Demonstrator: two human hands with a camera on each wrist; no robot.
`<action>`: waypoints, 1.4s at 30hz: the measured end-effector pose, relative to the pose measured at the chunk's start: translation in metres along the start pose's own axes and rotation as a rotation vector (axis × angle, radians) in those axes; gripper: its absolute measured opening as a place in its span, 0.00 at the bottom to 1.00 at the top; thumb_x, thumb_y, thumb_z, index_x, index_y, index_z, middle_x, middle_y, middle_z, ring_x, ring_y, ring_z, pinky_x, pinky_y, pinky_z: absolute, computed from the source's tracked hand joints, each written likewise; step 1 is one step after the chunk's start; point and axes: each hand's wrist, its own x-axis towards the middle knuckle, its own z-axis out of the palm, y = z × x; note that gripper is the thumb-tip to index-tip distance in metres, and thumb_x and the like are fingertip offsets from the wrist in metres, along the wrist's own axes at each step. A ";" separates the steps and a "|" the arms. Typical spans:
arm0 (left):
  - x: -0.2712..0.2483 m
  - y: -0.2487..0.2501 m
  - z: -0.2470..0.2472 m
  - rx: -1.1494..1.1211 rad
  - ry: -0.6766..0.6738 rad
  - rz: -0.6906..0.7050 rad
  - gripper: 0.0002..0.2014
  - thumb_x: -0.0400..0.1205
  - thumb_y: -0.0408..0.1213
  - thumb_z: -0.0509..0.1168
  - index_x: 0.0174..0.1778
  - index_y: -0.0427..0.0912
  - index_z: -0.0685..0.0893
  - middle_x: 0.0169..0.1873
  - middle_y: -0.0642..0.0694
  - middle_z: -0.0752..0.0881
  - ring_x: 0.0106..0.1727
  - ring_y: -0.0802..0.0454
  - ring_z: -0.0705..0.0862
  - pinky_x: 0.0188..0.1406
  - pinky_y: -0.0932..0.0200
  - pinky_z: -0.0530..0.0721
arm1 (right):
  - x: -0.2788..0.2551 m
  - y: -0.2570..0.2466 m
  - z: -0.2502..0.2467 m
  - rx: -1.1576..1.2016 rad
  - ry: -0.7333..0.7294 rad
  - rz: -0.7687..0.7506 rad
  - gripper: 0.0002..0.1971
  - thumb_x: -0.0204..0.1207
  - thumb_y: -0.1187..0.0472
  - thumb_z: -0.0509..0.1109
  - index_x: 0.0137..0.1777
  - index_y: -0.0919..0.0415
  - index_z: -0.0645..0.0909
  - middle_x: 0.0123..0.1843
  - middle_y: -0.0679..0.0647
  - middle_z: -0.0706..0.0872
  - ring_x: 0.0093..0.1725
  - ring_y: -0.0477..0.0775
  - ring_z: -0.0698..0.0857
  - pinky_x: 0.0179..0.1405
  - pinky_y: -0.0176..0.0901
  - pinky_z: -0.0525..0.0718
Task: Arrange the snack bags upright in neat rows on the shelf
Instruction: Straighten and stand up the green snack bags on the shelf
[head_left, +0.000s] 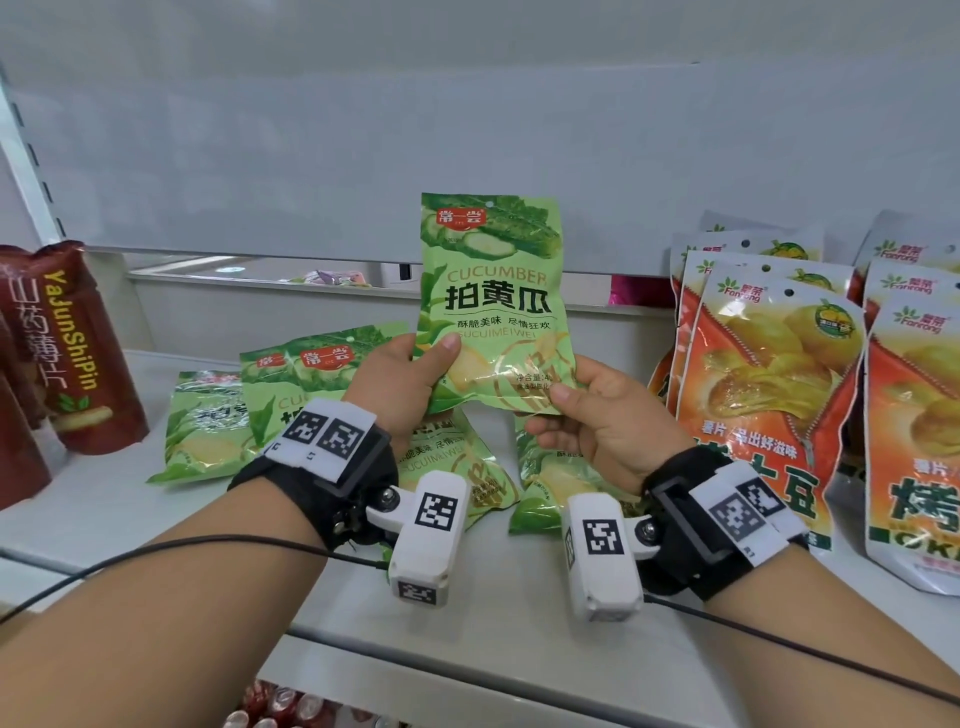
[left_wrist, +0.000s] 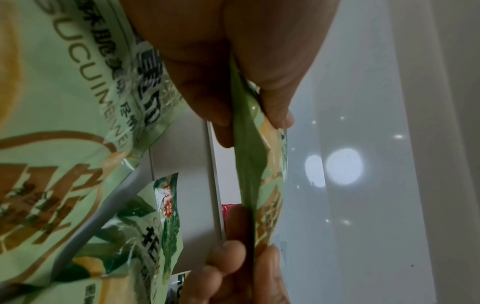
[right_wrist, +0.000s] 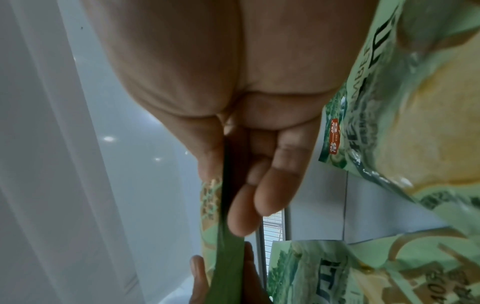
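A green cucumber snack bag (head_left: 493, 296) is held upright above the white shelf (head_left: 519, 649), facing me. My left hand (head_left: 410, 374) pinches its lower left edge, thumb on the front. My right hand (head_left: 597, 410) pinches its lower right corner. Seen edge-on, the held bag (left_wrist: 249, 164) sits between thumb and fingers in the left wrist view, and the same bag edge (right_wrist: 223, 246) shows in the right wrist view. Several more green cucumber bags (head_left: 291, 395) lie flat and overlapping on the shelf beneath my hands.
Orange chip bags (head_left: 769, 405) stand upright in rows at the right. Dark red snack bags (head_left: 67, 353) stand at the left. The shelf's white back panel (head_left: 467, 156) rises behind. Cables run from both wrist cameras across the shelf's front edge.
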 end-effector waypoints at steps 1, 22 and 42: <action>0.001 0.000 -0.002 -0.009 -0.003 0.002 0.29 0.75 0.56 0.70 0.64 0.39 0.81 0.58 0.39 0.87 0.59 0.39 0.86 0.64 0.35 0.80 | 0.000 -0.001 0.000 0.003 -0.013 0.002 0.10 0.82 0.71 0.57 0.56 0.61 0.78 0.37 0.56 0.88 0.30 0.48 0.88 0.27 0.34 0.86; -0.011 0.013 0.022 -0.315 -0.262 0.028 0.33 0.72 0.65 0.53 0.54 0.40 0.84 0.41 0.44 0.90 0.40 0.52 0.88 0.42 0.59 0.87 | -0.005 -0.001 0.019 -0.044 0.093 0.011 0.19 0.75 0.65 0.70 0.66 0.60 0.75 0.50 0.56 0.88 0.45 0.54 0.88 0.40 0.43 0.87; -0.005 0.003 0.000 -0.164 -0.194 0.024 0.10 0.74 0.42 0.70 0.50 0.51 0.83 0.37 0.54 0.89 0.28 0.59 0.85 0.16 0.67 0.80 | 0.001 0.006 0.001 -0.124 0.116 -0.058 0.08 0.78 0.54 0.67 0.56 0.52 0.80 0.39 0.51 0.91 0.36 0.50 0.88 0.30 0.37 0.83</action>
